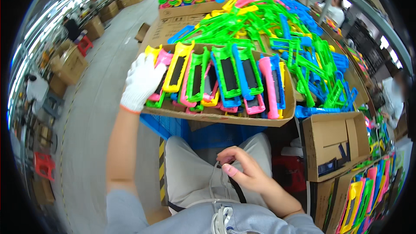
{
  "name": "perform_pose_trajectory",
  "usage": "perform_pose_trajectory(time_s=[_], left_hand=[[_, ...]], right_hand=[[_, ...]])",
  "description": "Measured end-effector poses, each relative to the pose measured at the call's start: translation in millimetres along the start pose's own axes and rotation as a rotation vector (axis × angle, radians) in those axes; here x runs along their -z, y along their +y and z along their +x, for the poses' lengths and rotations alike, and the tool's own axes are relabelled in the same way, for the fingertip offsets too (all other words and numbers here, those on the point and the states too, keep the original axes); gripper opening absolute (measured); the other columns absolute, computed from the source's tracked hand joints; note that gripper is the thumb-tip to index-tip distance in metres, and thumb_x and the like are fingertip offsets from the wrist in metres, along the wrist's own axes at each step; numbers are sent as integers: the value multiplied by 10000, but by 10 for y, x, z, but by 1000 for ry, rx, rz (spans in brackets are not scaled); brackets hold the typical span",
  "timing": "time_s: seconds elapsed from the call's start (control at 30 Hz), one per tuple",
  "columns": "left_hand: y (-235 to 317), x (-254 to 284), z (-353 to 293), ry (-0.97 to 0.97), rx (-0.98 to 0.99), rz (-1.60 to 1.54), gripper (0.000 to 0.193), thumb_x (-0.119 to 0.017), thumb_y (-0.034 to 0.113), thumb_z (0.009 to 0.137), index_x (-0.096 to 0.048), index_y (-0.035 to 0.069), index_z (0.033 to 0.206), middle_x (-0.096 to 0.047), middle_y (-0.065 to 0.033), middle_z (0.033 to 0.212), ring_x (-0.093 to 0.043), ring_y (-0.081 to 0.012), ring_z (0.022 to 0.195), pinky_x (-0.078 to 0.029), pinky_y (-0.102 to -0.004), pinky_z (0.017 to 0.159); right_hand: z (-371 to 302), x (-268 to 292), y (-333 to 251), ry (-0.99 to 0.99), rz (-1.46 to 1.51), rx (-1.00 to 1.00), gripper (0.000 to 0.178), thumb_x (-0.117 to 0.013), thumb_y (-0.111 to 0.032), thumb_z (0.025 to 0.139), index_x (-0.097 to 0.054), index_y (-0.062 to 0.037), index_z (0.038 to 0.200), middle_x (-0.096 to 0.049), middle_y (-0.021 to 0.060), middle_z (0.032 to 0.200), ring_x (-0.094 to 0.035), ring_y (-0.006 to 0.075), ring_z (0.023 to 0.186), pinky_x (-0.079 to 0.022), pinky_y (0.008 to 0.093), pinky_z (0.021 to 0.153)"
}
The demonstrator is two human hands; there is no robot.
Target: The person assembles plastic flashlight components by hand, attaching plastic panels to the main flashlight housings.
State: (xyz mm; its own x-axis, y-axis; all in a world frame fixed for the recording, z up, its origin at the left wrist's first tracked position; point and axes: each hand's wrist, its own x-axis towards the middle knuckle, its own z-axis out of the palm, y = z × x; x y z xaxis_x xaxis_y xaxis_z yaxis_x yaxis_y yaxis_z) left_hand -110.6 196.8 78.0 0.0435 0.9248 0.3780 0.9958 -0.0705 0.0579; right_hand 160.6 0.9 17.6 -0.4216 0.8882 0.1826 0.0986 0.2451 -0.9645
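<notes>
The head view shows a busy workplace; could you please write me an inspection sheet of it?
Surface: printed cardboard shows beside the heap.
Main things: a shallow cardboard box holds pink, yellow, green and blue plastic pieces, several with dark panels.
Clutter: a heap of loose parts, mostly green and blue, lies beyond; an open carton at right holds dark pieces.
Hands: left hand, white-gloved, at the box's left end, grip unclear; right hand, bare, over the lap, fingers curled near a drawstring.
Cables: nothing seen.
Surroundings: grey floor, red stool, people at work.
</notes>
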Motion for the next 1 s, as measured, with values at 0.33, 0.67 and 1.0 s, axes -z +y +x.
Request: perform_pose_trajectory(time_s=[0.33, 0.67, 1.0], left_hand=[[132, 334, -758, 186, -121, -547, 395, -538, 132, 851, -480, -1, 1219, -454, -196, 1271, -424, -316, 1194, -315, -387, 1015], [-83, 593, -1884, 253, 306, -925, 321, -488, 99, 859, -510, -35, 1150, -469, -160, 1264, -470, -268, 1151, -324, -356, 1009], [-346, 765, -2239, 387, 602, -851, 314, -418, 103, 907, -486, -35, 1180, -489, -99, 1168, -473, -182, 1084, -372, -323, 961]], right_hand=[[935, 1885, -590, 811, -810, 176, 142, -556, -94, 815, -629, 4, 887, -645, 149, 805, -630, 236, 720, -486, 327, 664], [2275, 3053, 652, 432, -1857, -399, 179, -544, -130, 756, -700, -96, 839, -634, 83, 977, -545, 251, 1007, -423, 371, 839], [2575, 3018, 1072, 473, -2263, -255, 153, -562, -175, 744, -704, -142, 792, -599, 43, 871, -518, 207, 898, -355, 333, 774]])
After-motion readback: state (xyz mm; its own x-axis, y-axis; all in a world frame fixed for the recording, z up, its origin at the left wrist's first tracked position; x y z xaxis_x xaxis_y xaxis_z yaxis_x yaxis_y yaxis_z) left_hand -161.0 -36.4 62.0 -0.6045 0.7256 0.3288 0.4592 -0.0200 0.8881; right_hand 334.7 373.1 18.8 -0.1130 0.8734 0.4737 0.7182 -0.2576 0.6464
